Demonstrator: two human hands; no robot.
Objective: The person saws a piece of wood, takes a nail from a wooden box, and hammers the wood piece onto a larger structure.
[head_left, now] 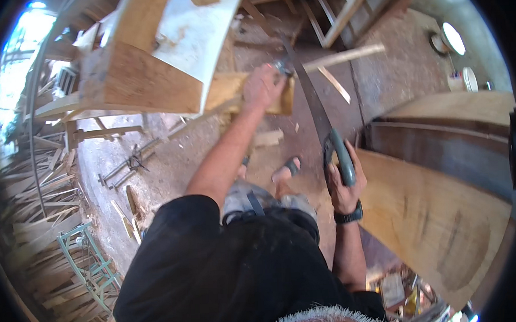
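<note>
My right hand [346,183] is wrapped round the green handle of a handsaw [313,101]. Its long dark blade points away from me and crosses a thin wooden strip [351,56] just right of my left hand [261,87]. That left hand is closed over the strip, near the end of a light wooden board [229,87]. A small grey-blue thing [284,66] shows at its fingertips, too blurred to name. The strip sticks out to the right past the blade. Whether the teeth touch the wood I cannot tell.
A large wooden piece with a white panel [197,31] stands at the upper left. Curved plywood [438,205] fills the right side. A bar clamp [134,160], offcuts [335,84] and a green metal frame [86,255] lie about. White buckets [468,80] stand at the far right.
</note>
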